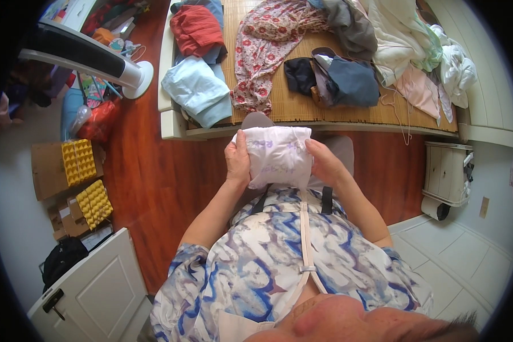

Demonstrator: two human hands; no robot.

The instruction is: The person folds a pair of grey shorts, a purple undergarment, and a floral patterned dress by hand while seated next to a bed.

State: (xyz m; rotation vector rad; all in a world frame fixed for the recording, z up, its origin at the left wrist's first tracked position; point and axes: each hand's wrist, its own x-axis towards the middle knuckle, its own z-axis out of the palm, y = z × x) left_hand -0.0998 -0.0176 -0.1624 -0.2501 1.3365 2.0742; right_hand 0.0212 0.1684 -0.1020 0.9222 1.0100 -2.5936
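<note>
A folded white garment [279,153] with faint purple printing is stretched between my two hands, in front of my body. My left hand [237,161] grips its left edge, thumb on top. On the opposite edge my right hand [326,162] is closed, its thumb also on the upper side; the fingers of both hands are mostly hidden beneath the cloth. Beyond them, on the bed mat [262,43], are a light-blue folded garment [196,90], a red folded one [197,29], a red-flowered garment [262,57] and a dark blue folded pile [350,82].
More loose clothes, among them a pink piece [419,88] and a white heap [457,65], lie at the bed's right. A tower fan [85,54] stands on the left. Yellow egg-crate trays [78,162] and a white door [91,290] are lower left. A small cream cabinet [447,171] stands right.
</note>
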